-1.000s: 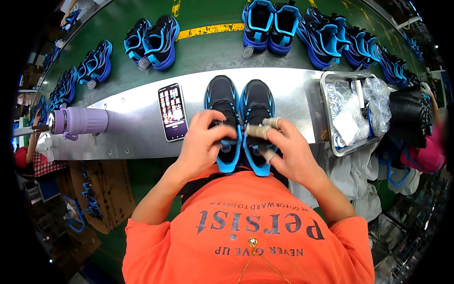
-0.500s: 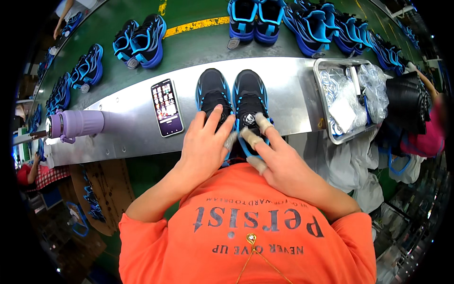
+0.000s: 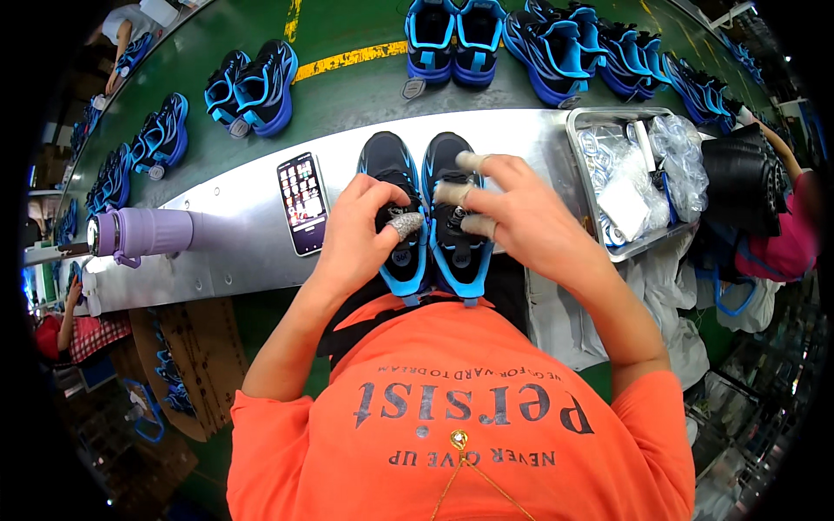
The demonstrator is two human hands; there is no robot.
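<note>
A pair of black and blue sneakers stands side by side in front of me, toes pointing away. My left hand (image 3: 354, 236) is at the left sneaker (image 3: 382, 158). Its fingers are bent and closed in a pinch on the tongue area, and a silvery wrap covers the thumb. What lies between the fingertips is partly hidden. Over the right sneaker (image 3: 442, 239) hovers my right hand (image 3: 532, 214), slightly blurred, with its fingers apart. Pale finger covers sit on its fingertips, which are near the lacing; whether they touch it I cannot tell.
On the metal ledge (image 3: 239, 234) lie a phone (image 3: 302, 204) and a purple bottle (image 3: 156, 232). To the right, a clear tray (image 3: 608, 253) holds plastic-wrapped pieces. Beyond, several sneaker pairs (image 3: 252, 87) stand on the green surface (image 3: 356, 94). People work at both sides.
The sneakers have shifted nearer to me, showing their heel openings. My left fingers have curled in on the left sneaker. My right hand has lifted and moved up and right.
</note>
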